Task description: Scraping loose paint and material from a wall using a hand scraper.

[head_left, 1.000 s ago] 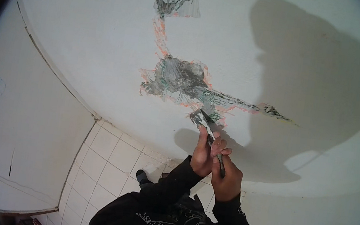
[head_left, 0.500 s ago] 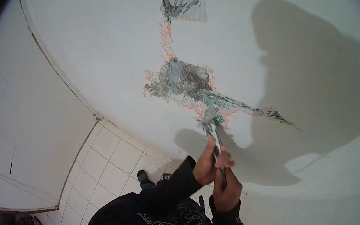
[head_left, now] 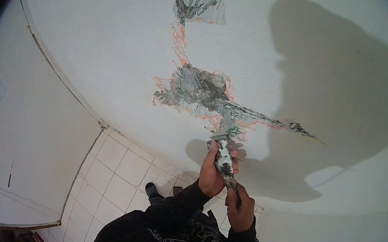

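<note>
Both hands grip one tool, a putty knife [head_left: 224, 158] smeared with white and grey filler. The left hand [head_left: 211, 172] is closed around the blade end, its fingers wrapped on the tool's left side. The right hand [head_left: 240, 209] is closed around the handle end, lower and nearer the body.

The knife's long axis runs from the right hand up and slightly left to the tip, which meets the white wall [head_left: 115, 52] at the lower end of the grey scraped patch [head_left: 203, 90]. The patch lies directly beyond the tip, and a dark crack [head_left: 272, 121] branches from it toward the wall's right side.

The left hand is the nearer to the patch — just below it. White floor tiles [head_left: 113, 174] lie below the wall's bottom edge; a dark shoe [head_left: 153, 191] stands on them.
</note>
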The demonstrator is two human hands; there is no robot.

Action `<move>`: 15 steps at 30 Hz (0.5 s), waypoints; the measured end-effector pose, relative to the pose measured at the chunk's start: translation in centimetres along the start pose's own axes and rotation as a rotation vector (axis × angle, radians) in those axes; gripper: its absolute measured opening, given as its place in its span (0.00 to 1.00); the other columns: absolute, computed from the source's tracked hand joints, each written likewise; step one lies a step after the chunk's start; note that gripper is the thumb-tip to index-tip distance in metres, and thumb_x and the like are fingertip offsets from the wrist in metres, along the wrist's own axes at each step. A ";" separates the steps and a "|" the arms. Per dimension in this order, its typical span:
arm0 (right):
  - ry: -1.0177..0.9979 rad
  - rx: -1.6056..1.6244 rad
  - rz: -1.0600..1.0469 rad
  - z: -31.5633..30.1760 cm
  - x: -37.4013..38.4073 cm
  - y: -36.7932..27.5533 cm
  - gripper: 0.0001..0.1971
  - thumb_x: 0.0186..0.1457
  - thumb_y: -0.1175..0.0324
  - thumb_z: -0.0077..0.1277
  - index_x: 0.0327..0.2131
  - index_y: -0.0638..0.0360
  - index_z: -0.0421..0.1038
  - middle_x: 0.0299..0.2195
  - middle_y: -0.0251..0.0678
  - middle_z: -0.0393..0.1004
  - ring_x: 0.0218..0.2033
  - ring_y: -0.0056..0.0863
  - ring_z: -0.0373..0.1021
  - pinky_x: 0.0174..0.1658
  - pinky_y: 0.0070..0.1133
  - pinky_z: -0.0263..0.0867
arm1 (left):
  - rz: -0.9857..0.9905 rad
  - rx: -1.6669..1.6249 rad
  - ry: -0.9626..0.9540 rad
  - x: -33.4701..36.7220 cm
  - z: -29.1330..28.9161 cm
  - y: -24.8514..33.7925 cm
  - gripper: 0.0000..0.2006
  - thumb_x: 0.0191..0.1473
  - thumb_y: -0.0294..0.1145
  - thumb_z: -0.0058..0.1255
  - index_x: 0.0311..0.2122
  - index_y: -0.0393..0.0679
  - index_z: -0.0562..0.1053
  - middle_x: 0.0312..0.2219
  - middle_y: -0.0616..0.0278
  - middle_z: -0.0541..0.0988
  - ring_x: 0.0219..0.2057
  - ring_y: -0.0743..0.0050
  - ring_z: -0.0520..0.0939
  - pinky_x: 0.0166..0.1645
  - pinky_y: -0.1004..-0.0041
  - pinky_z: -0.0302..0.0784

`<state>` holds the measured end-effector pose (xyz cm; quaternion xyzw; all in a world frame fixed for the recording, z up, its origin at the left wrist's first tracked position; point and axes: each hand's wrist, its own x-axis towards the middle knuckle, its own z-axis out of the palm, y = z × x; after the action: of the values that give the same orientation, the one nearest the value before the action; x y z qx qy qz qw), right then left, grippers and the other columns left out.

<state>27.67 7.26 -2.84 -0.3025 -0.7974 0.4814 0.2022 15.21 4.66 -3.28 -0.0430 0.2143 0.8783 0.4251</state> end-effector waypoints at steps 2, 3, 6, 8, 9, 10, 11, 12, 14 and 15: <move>-0.035 -0.054 -0.015 0.0 0.7 -1.1 0.12 0.53 0.69 0.46 0.39 0.66 0.67 0.19 0.48 0.69 0.19 0.37 0.70 0.24 0.23 0.62 | 0.004 -0.062 -0.040 0.7 -1.1 0.4 0.19 0.56 0.55 0.32 0.33 0.49 0.65 0.21 0.73 0.68 0.18 0.86 0.65 0.23 0.82 0.61; -0.045 -0.086 -0.048 0.2 1.2 -1.6 0.12 0.53 0.69 0.46 0.39 0.66 0.67 0.20 0.49 0.69 0.20 0.40 0.70 0.24 0.25 0.63 | 0.005 -0.126 -0.078 1.0 -1.4 0.6 0.20 0.56 0.56 0.33 0.32 0.49 0.65 0.21 0.74 0.68 0.18 0.88 0.65 0.22 0.84 0.60; -0.037 -0.149 -0.113 -0.1 1.3 -1.2 0.11 0.52 0.69 0.47 0.38 0.65 0.67 0.21 0.50 0.70 0.23 0.45 0.70 0.24 0.27 0.64 | 0.022 -0.080 -0.004 1.1 -0.8 -0.1 0.20 0.54 0.58 0.36 0.29 0.50 0.64 0.18 0.74 0.67 0.14 0.90 0.62 0.17 0.86 0.57; -0.013 -0.170 -0.150 0.0 1.6 -1.1 0.11 0.52 0.69 0.47 0.38 0.65 0.67 0.22 0.51 0.70 0.25 0.47 0.70 0.25 0.29 0.64 | 0.021 -0.070 0.011 1.3 -0.8 -0.1 0.20 0.53 0.58 0.37 0.28 0.50 0.65 0.17 0.74 0.67 0.13 0.90 0.61 0.15 0.87 0.56; 0.011 -0.202 -0.210 0.3 1.9 -0.9 0.11 0.52 0.70 0.47 0.38 0.65 0.67 0.23 0.50 0.70 0.25 0.46 0.70 0.25 0.29 0.64 | -0.007 -0.134 0.035 1.5 -0.9 -0.1 0.21 0.53 0.59 0.37 0.27 0.50 0.65 0.17 0.74 0.66 0.12 0.90 0.60 0.14 0.87 0.54; 0.033 -0.236 -0.267 0.4 2.0 -0.8 0.11 0.52 0.70 0.47 0.38 0.65 0.67 0.23 0.50 0.70 0.25 0.46 0.70 0.25 0.29 0.65 | -0.036 -0.200 0.062 1.6 -1.0 -0.1 0.21 0.53 0.59 0.38 0.27 0.50 0.65 0.16 0.74 0.66 0.12 0.90 0.59 0.12 0.88 0.53; 0.031 -0.236 -0.265 0.5 2.3 -0.9 0.11 0.52 0.70 0.47 0.38 0.65 0.67 0.23 0.50 0.70 0.25 0.46 0.70 0.25 0.29 0.65 | -0.036 -0.201 0.065 1.8 -1.1 0.1 0.21 0.53 0.59 0.38 0.27 0.50 0.65 0.16 0.74 0.66 0.12 0.90 0.59 0.12 0.88 0.53; 0.000 -0.214 -0.229 0.6 2.6 -1.3 0.11 0.52 0.70 0.47 0.38 0.66 0.67 0.22 0.51 0.70 0.23 0.43 0.71 0.25 0.26 0.64 | -0.009 -0.194 0.026 2.0 -1.2 0.5 0.21 0.52 0.59 0.38 0.27 0.50 0.65 0.16 0.74 0.66 0.12 0.90 0.59 0.12 0.88 0.53; -0.039 -0.193 -0.193 0.1 2.6 -1.4 0.11 0.52 0.71 0.47 0.37 0.67 0.67 0.21 0.51 0.70 0.21 0.40 0.71 0.25 0.23 0.64 | 0.022 -0.197 -0.001 1.8 -0.8 0.4 0.21 0.53 0.59 0.38 0.26 0.50 0.65 0.15 0.74 0.64 0.12 0.90 0.59 0.13 0.89 0.53; -0.032 -0.159 -0.173 -0.4 2.4 -1.4 0.11 0.52 0.70 0.47 0.38 0.66 0.67 0.22 0.51 0.70 0.24 0.43 0.71 0.26 0.26 0.64 | 0.024 -0.199 0.004 1.4 -0.1 -0.2 0.21 0.53 0.59 0.38 0.26 0.50 0.65 0.15 0.74 0.64 0.12 0.90 0.59 0.13 0.89 0.53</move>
<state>25.71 8.66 -1.35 -0.2397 -0.8593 0.4023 0.2055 14.41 5.74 -3.84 -0.0841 0.1272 0.9002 0.4080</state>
